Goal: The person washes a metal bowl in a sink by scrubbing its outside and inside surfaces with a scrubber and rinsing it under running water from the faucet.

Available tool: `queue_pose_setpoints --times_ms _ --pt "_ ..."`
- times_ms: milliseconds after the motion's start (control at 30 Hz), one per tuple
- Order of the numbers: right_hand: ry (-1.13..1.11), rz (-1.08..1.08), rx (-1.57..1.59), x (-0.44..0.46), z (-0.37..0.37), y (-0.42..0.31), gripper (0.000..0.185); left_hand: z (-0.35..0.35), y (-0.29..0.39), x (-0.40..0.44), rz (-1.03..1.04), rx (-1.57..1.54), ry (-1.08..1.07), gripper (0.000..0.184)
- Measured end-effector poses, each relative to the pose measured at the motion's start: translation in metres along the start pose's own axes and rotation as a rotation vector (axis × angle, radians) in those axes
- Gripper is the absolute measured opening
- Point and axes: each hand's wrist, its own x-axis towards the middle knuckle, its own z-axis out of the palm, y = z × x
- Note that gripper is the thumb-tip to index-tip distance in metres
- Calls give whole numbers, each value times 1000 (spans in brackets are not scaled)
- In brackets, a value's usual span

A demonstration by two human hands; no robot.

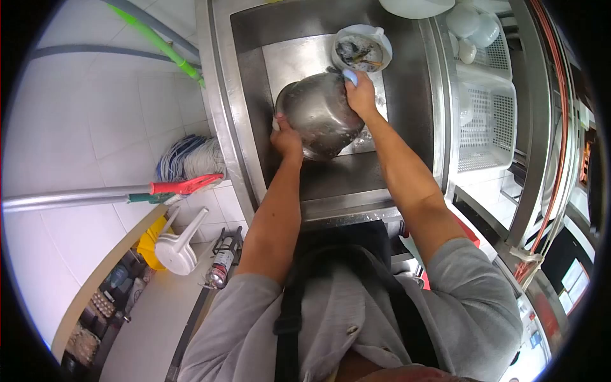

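A large stainless steel pot (318,111) lies tilted on its side in the metal sink (299,54), its wet outer wall facing me. My left hand (287,139) is closed on the pot's left edge. Against the pot's upper right side presses my right hand (361,97), closed around a small pale blue piece (350,77) that looks like a sponge. Just beyond the right hand, a white bowl (382,46) holds murky water and dark and orange scraps. The inside of the pot is hidden.
White perforated baskets (485,124) with pale bowls (482,28) stand right of the sink. To the left are a mop (188,156), a red-headed pole (184,185), a green pole (156,41) and a white stool (176,253). A fire extinguisher (222,261) sits lower left.
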Motion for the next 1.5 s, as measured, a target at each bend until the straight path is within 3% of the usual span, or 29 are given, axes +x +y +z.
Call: queue_pose_setpoints --times_ms 67,167,267,367,400,467,600,700,733,800,833,933,967,1000,1033,1100,1133,1200,1233,1267,1300,1333,1367,1433,1500 --pt "-16 -63 72 12 11 -29 30 -5 -2 -1 263 218 55 54" --pt "-244 -185 -88 -26 -40 -107 31 -7 11 -11 447 147 62 55" --pt "-330 -329 -193 -60 -59 -123 32 -13 15 -20 526 179 -63 55" --pt "-386 -240 -191 -20 -34 -79 32 -14 13 -25 568 424 -121 51" --pt "-487 30 -110 4 -26 -60 31 -17 18 -29 593 442 -140 49" --pt "-504 198 -95 31 5 -9 31 -18 32 -38 653 469 -185 46" --pt "-331 -305 -427 -36 -16 -109 27 -23 25 -24 598 418 -174 42" --pt "-426 -317 -295 -37 -30 -120 27 -22 9 -12 631 407 -191 55" --pt "-399 -221 -365 -23 -15 -96 29 -24 9 -14 638 405 -180 54" --pt "-371 -26 -91 9 5 -30 29 -25 20 -18 669 404 -164 53" --pt "-557 338 45 24 8 4 30 -24 25 -17 634 380 -168 53" --pt "-557 1015 481 -13 33 123 26 -31 27 -27 525 309 -183 52" --pt "-444 1127 660 -30 45 153 26 -29 29 -29 513 276 -190 51" --pt "-445 1148 669 -32 30 134 24 -30 29 -30 491 249 -196 51" --pt "-445 1171 681 -31 9 109 22 -32 35 -27 494 450 -268 50" --pt "-535 1076 610 -13 -25 59 21 -35 61 -12 494 863 -415 49" --pt "-580 1034 571 -13 -29 45 21 -28 97 -15 421 963 -614 49" --pt "-568 726 518 -11 1 46 24 19 101 18 315 952 -626 50" --pt "-514 498 352 -18 38 62 32 30 104 13 355 949 -581 51" --pt "-340 326 90 -23 18 2 32 41 109 5 393 945 -538 51" --pt "-192 157 86 -32 11 -22 33 46 111 -1 426 940 -495 52" --pt "-148 -147 129 -40 3 -39 33 46 89 6 708 975 -488 49" --pt "-123 -215 27 -50 -13 -75 33 41 75 4 720 847 -468 48" --pt "-269 -135 -5 -52 -34 -92 35 13 50 -19 736 607 -429 45" --pt "-314 54 58 -24 -12 -61 36 -5 37 -59 680 469 -357 48"
